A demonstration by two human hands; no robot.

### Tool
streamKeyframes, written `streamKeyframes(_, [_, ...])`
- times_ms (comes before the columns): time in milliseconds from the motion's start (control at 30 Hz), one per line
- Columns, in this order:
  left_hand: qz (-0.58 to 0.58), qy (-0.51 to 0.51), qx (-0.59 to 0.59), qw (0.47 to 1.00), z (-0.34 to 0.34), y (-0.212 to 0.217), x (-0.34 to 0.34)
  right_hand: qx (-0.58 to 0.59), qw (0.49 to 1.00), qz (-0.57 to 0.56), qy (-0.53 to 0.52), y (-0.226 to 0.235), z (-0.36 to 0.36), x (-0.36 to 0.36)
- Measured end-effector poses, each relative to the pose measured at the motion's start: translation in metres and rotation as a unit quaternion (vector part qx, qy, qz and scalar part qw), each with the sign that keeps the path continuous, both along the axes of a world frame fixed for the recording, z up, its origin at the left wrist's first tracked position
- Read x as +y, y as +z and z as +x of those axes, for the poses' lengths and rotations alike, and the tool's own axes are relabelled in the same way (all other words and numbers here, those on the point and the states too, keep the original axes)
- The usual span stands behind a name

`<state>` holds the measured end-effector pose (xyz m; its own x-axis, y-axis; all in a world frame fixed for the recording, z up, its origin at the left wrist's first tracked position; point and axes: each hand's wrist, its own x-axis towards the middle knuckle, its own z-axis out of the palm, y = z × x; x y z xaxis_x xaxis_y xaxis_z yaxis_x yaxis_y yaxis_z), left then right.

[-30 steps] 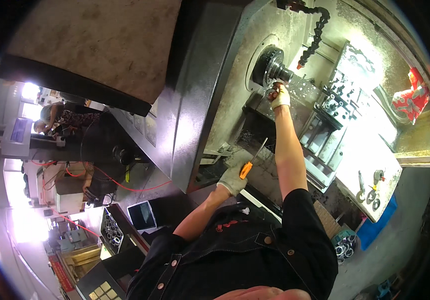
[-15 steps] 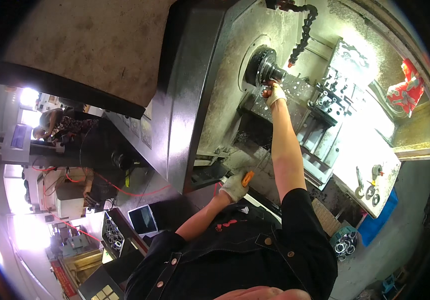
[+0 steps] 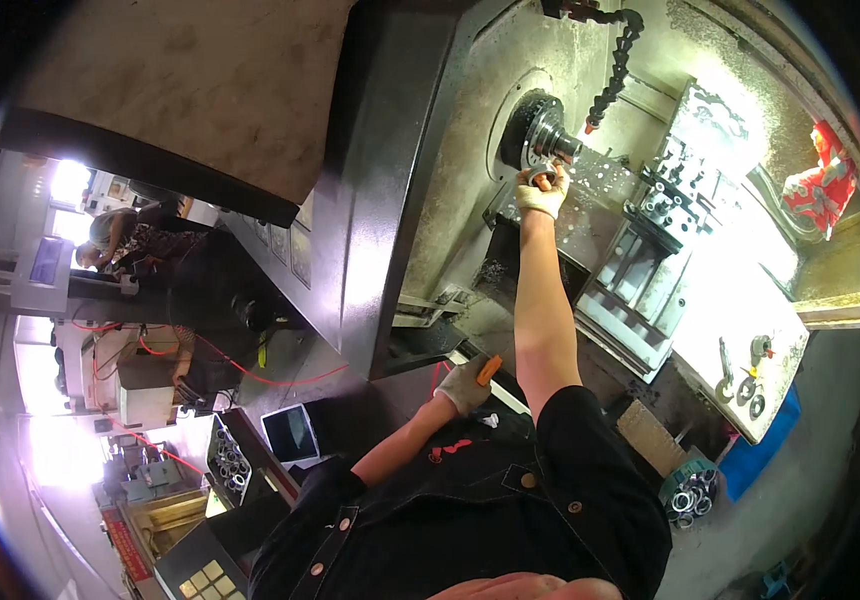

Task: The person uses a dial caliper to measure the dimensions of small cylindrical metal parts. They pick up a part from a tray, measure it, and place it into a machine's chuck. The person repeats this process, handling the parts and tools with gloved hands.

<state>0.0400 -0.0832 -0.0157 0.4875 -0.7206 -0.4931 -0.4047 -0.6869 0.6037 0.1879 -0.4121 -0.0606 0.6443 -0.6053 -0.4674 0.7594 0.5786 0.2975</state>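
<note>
Inside the machine (image 3: pixel 370 220), a ring (image 3: pixel 534 172) is being held, ideally squarely, by the right hand (image 3: pixel 542 195); nearer, an orange handle (image 3: pixel 490 369) by the left hand (image 3: pixel 465 387).

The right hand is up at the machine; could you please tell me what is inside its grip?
A grey metal ring shows among the fingers of the gloved right hand. The part of the ring that the fingers cover cannot be seen.

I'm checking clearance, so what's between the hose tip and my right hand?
In the head view, the round metal shaft shows between the hose tip and your right hand.
</note>
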Motion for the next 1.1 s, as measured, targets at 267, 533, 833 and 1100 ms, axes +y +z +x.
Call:
streamKeyframes(267, [0.043, -0.058, -0.040, 0.997, -0.005, -0.016, 0.018, -0.345, 0.933, -0.091, -0.056, 0.033, -0.004, 0.025])
streamKeyframes(533, [0.008, -0.030, -0.028, 0.999, -0.006, -0.009, 0.011, -0.394, 0.910, -0.105, -0.070, 0.038, -0.006, 0.015])
streamKeyframes(833, [0.012, 0.001, -0.005, 1.000, -0.002, -0.023, 0.024, -0.401, 0.908, -0.078, -0.095, 0.040, 0.001, 0.012])
streamKeyframes(1100, [-0.034, -0.063, -0.071, 0.995, -0.001, -0.070, 0.039, -0.395, 0.912, -0.061, -0.087, 0.054, -0.004, 0.017])
